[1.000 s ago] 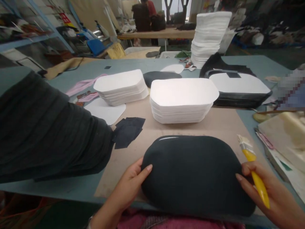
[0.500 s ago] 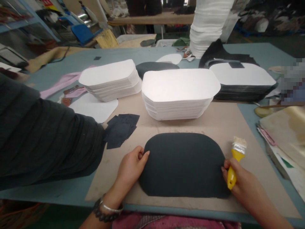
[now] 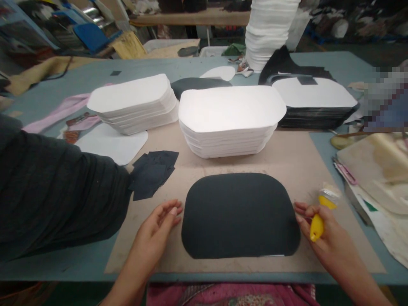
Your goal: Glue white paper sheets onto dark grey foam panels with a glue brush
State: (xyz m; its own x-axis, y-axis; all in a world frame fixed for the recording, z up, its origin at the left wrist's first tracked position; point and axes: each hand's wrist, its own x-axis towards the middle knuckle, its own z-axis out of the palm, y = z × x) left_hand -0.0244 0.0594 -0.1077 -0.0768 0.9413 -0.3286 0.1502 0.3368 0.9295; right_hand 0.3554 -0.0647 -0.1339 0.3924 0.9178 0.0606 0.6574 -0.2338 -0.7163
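A dark, rounded flat panel [image 3: 240, 214] lies on the brown board [image 3: 287, 161] in front of me. At its left edge is my left hand [image 3: 161, 221], fingers loosely curled and apart, holding nothing. My right hand [image 3: 323, 227] grips a yellow-handled paintbrush [image 3: 325, 202], its bristles pointing away from me, and its fingertips are by the panel's right edge. Whether those fingertips touch the panel I cannot tell. Small black patches [image 3: 153, 172] lie in a loose pile to the left.
Stacks of white panels stand behind: a middle stack [image 3: 231, 114] and a left stack [image 3: 134, 102]. At right is a dark stack [image 3: 315, 102] topped with white. A dark-sleeved arm [image 3: 63, 187] reaches in from the left. Papers and cloth [image 3: 376, 170] lie far right.
My left hand has let go of the dark panel and drawn back to the left. The brush has tilted in my right hand, and the view has shifted slightly.
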